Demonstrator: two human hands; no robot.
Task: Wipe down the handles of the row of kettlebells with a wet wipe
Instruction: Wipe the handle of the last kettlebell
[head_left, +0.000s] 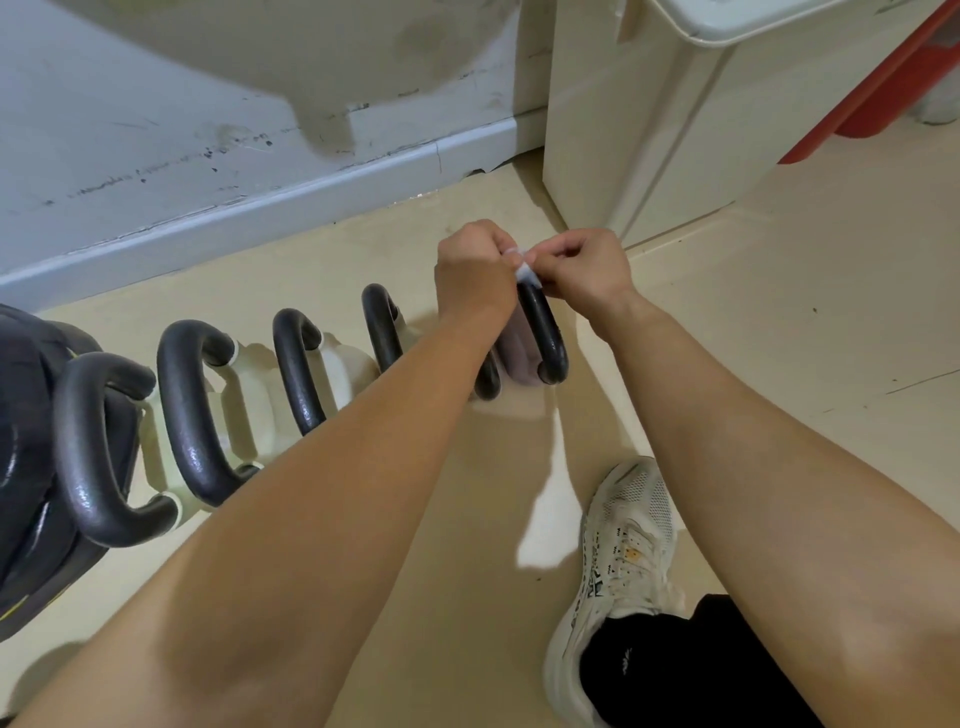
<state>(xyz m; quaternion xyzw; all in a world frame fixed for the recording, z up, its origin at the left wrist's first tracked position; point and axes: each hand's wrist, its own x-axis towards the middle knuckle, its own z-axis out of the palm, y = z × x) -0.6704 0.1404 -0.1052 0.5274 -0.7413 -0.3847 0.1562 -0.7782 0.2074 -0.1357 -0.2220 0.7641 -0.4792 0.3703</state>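
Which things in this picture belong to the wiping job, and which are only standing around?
Belonging to the job:
- wet wipe, pinched between left hand and right hand
- far-right kettlebell handle, just under the wipe
- other kettlebell handles in the row

Only standing around:
- white cabinet
- red object behind it
- dark bag at the left

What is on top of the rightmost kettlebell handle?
A white wet wipe sits on the rightmost kettlebell handle, pinched by the left hand and right hand. The hands cover most of the wipe.
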